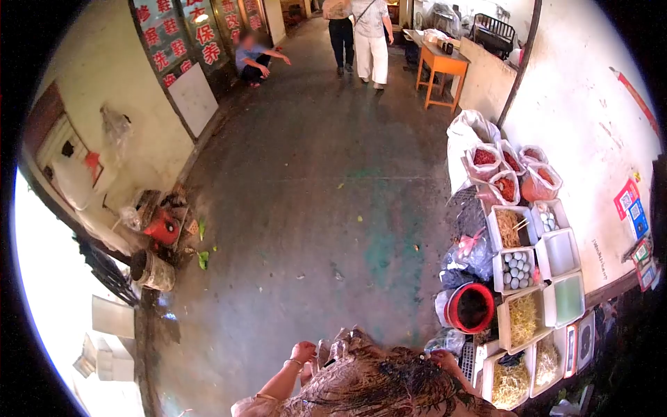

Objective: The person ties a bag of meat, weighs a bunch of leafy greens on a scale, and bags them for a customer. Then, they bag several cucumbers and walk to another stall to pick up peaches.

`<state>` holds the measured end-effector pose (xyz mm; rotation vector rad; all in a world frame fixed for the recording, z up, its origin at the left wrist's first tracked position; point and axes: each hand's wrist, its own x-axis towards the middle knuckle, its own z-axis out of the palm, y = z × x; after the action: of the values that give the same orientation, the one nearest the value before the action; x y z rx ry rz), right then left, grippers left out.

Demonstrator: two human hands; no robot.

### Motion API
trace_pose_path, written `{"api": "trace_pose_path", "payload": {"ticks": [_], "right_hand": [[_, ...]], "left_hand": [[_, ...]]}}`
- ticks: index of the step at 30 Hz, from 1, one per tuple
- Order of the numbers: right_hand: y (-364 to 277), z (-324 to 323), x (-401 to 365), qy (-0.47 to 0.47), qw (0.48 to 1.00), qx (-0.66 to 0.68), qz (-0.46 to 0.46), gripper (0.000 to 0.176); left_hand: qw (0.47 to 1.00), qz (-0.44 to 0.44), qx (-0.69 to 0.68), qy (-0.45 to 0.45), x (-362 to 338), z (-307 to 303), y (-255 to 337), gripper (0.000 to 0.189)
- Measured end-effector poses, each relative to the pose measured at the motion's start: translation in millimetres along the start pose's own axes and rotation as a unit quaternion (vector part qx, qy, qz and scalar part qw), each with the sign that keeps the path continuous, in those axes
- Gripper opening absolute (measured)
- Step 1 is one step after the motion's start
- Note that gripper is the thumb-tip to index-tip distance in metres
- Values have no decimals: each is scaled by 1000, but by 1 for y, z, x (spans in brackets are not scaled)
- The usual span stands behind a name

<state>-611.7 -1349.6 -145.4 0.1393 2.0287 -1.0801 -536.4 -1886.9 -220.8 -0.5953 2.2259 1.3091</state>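
Left hand (303, 351) low in view, fingers curled, touching left edge of dark bundle (389, 382) under crinkled clear plastic (bag or something else, cannot tell). Right hand (445, 361) at bundle's right edge, mostly hidden. Grip of either hand cannot be told. Bundle between hands.

Just right of right hand: red bucket (471, 307), sprout trays (522, 318), egg tray (515, 270), packed tight along wall. Ahead of hands: wide bare concrete floor (313, 229), with two people (361, 35) far beyond, backs turned. Left of left hand, well apart: clutter (160, 229) at wall foot.
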Motion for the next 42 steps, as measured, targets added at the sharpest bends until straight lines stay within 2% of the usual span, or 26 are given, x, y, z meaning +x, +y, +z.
{"api": "trace_pose_path", "payload": {"ticks": [2, 3, 7, 13, 16, 18, 19, 20, 22, 23, 24, 26, 27, 28, 29, 32, 33, 34, 35, 36, 37, 38, 39, 40, 41, 42], "right_hand": [[76, 3, 46, 16, 978, -156, -137, 38], [38, -3, 21, 66, 989, 125, 44, 37], [33, -7, 38, 40, 975, 213, 52, 38], [22, -13, 45, 26, 967, 240, 75, 38], [-9, -21, 32, 47, 961, 273, 15, 39], [-11, -34, 45, -29, 925, 376, 52, 43], [-19, -43, 56, -32, 957, 286, 29, 47], [-30, -51, 62, -34, 958, 285, 26, 47], [-66, -73, 62, 17, 961, 257, 100, 47], [-13, -80, 100, -6, 975, 221, 24, 47], [-7, -96, 112, -8, 975, 223, 19, 47], [0, -122, 133, -12, 981, 192, 13, 45], [33, -128, 159, 47, 992, 114, -29, 37], [57, -138, 182, 46, 992, 113, -31, 37], [79, -151, 200, 52, 991, 125, -23, 33], [63, -185, 192, 74, 977, 200, -14, 28], [70, -198, 196, 71, 987, 116, -86, 29], [78, -209, 201, 68, 985, 31, -159, 31], [91, -216, 210, 96, 972, 11, -214, 33], [99, -221, 218, 94, 972, 11, -214, 33], [108, -226, 228, 75, 978, -39, -189, 32], [115, -230, 236, 56, 981, -90, -165, 32], [125, -233, 239, 58, 991, 5, -124, 31], [134, -233, 244, 57, 991, 6, -125, 31], [142, -233, 247, 59, 979, -29, -192, 31], [146, -232, 249, 62, 962, -64, -258, 31]], "left_hand": [[1000, -1, -5, 2, -6, -7, 4, 18], [1000, -2, -10, 6, -7, -11, 7, 17], [999, 17, -35, 9, 12, -7, -12, 18], [999, -2, -47, 12, 32, -8, 24, 18], [1000, 19, 12, 10, 54, 0, 25, 19], [999, 29, 3, 38, 70, 4, 33, 22], [999, 30, 3, 42, 79, 7, 37, 22], [998, 42, 20, 37, 91, 10, 36, 24], [997, 55, 38, 39, 108, 19, 49, 26], [994, 46, 77, 55, 115, 23, 63, 27], [990, 34, 118, 69, 119, 27, 77, 28], [997, 1, 81, 17, 131, 33, 119, 27], [989, 56, 134, 9, 141, 38, 133, 29], [977, 110, 184, 0, 153, 44, 150, 31], [992, 36, 122, -10, 141, 42, 201, 33], [996, 77, 31, 10, 199, 100, 196, 33], [997, 73, 31, 10, 211, 120, 196, 33], [987, 32, -157, -20, 223, 140, 194, 33], [939, -9, -339, -49, 226, 148, 200, 33], [939, -10, -340, -47, 225, 147, 206, 33], [988, 33, -148, -31, 221, 144, 216, 32], [996, 76, 50, -13, 216, 137, 234, 31], [996, 75, 50, -11, 213, 127, 259, 31], [995, 9, 58, -74, 206, 111, 299, 29], [987, -58, 67, -137, 202, 101, 323, 29], [986, -59, 67, -137, 204, 105, 315, 29]]}}
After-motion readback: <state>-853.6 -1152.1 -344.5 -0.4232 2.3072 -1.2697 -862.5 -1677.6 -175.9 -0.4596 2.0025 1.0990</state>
